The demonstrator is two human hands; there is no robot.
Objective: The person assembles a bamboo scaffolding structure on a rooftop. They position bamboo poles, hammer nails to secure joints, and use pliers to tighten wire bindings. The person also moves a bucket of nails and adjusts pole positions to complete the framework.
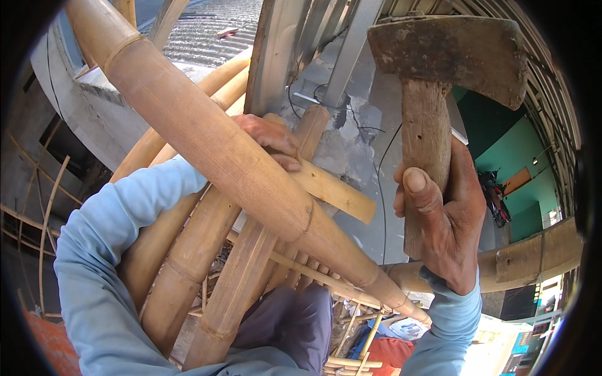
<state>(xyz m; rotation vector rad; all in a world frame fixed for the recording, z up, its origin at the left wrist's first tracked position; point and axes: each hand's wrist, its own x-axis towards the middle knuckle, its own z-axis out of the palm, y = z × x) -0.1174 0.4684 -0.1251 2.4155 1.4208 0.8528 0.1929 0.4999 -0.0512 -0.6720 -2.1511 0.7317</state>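
Note:
Raised upright on the right, a hatchet (pixel 425 119) with a broad rusty head and worn wooden handle is gripped by my right hand (pixel 448 216); its thumb lies along the handle. My left hand (pixel 271 141) reaches behind a thick bamboo pole (pixel 219 147), which slants across the view from upper left to lower right. Its curled fingers press on a short split bamboo piece (pixel 338 192), which sticks out to the right from under that pole. The pole hides part of this hand and wrist. Just behind the fingers stands the cut end of another bamboo pole (pixel 311 128).
Several bamboo poles (pixel 188 257) lie beneath my left arm. A horizontal bamboo beam (pixel 527 263) runs to the right. Grey metal posts (pixel 352 53) and thin black cable (pixel 380 182) stand ahead. A corrugated roof (pixel 210 31) shows far left; debris lies far below.

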